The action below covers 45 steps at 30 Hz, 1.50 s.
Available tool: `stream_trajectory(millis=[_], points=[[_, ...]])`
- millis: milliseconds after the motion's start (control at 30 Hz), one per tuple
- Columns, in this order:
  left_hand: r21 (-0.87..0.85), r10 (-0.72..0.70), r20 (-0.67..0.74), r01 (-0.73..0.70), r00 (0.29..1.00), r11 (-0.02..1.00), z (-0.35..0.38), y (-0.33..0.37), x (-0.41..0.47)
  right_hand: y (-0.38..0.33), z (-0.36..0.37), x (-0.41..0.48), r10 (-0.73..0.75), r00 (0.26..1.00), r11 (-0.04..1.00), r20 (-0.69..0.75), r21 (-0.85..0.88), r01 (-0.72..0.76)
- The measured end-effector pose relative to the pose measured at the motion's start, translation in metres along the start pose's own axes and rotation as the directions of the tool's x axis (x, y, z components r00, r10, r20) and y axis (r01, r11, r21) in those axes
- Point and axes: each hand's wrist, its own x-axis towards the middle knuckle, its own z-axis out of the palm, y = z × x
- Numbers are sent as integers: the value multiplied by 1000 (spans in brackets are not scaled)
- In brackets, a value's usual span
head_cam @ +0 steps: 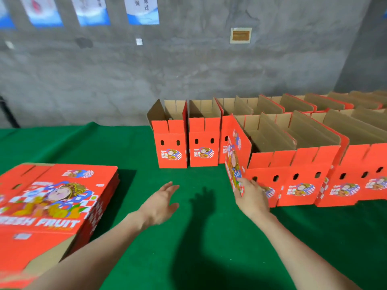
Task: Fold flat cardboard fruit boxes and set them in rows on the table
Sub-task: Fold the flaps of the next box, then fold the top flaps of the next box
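A stack of flat red fruit boxes (52,206) lies at the left on the green table (188,248). Folded open red boxes stand in two rows: a far row (171,147) and a nearer row (303,181) running off to the right. My right hand (251,197) touches the lower left corner of the leftmost box (237,162) in the nearer row, at its printed side panel; whether the fingers curl round the edge is hidden. My left hand (161,201) hovers open above the cloth between the flat stack and the rows, holding nothing.
A grey concrete wall (188,70) with posters (142,9) and a small plaque (240,35) rises behind the table. Green cloth shows in front of the rows and between my arms.
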Motion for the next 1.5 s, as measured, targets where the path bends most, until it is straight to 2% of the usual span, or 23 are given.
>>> stream_trajectory(millis=[67,133,233,300,333,400,500,600,667,700,733,833,900,967,1033,1100,1167,1233,1267,1300,1367,1400,1500], points=[[72,-102,-59,106,993,992,1,-48,-26,-11,8,-16,-97,995,992,7,86,96],[149,-275,-163,299,947,942,-13,-105,-53,-21,16,-27,-129,991,989,43,78,126],[60,-552,-323,599,768,798,-48,-192,-92,-42,24,-37,-138,984,990,109,42,134],[-31,-653,-381,697,655,717,-69,-243,-116,-60,29,-44,-148,979,989,141,13,148],[-46,-681,-384,724,623,689,-74,-263,-126,-69,33,-48,-156,975,987,160,2,158],[9,-705,-326,747,631,665,-73,-293,-142,-84,42,-58,-178,961,983,211,-8,184],[120,-646,-223,678,730,725,-48,-297,-151,-107,58,-76,-208,921,975,328,-9,223],[98,-562,-256,599,787,794,-15,-266,-154,-128,80,-92,-210,893,973,398,-8,233],[107,-398,-324,451,858,886,-4,-238,-161,-143,97,-102,-194,875,979,443,28,203],[98,-309,-374,369,874,924,-1,-231,-163,-152,106,-107,-184,864,982,468,57,178],[104,-260,-436,336,861,936,2,-229,-164,-160,117,-111,-159,850,987,503,89,131],[71,-399,-362,452,843,889,-1,-234,-167,-188,141,-123,-9,793,970,610,198,-142],[64,-432,-280,466,857,882,-4,-242,-169,-200,151,-125,84,792,902,605,291,-318],[-145,-430,-248,405,868,903,-13,-242,-176,-206,150,-121,191,777,784,600,383,-488],[-406,-462,-337,316,820,857,-36,-239,-187,-210,141,-113,204,707,647,678,449,-617],[-474,-432,-423,211,797,855,-63,-235,-196,-217,121,-102,172,707,537,686,537,-651],[-428,-296,-413,103,862,898,-89,-223,-203,-224,94,-89,183,743,395,644,644,-655],[-399,-109,-318,-28,942,916,-112,-203,-209,-225,63,-78,222,769,258,600,724,-639],[-314,-30,-269,-59,963,947,-120,-194,-210,-224,47,-74,216,779,195,589,756,-625],[-144,34,-239,-70,970,987,-125,-187,-209,-222,32,-71,181,790,143,586,779,-610],[231,99,-296,-30,950,972,-132,-172,-202,-213,8,-66,79,810,50,581,809,-586],[336,133,-367,-2,921,942,-137,-160,-198,-207,-2,-66,51,818,27,573,818,-574],[465,139,-475,114,869,878,-160,-125,-185,-194,-29,-69,62,841,-24,537,843,-537]])
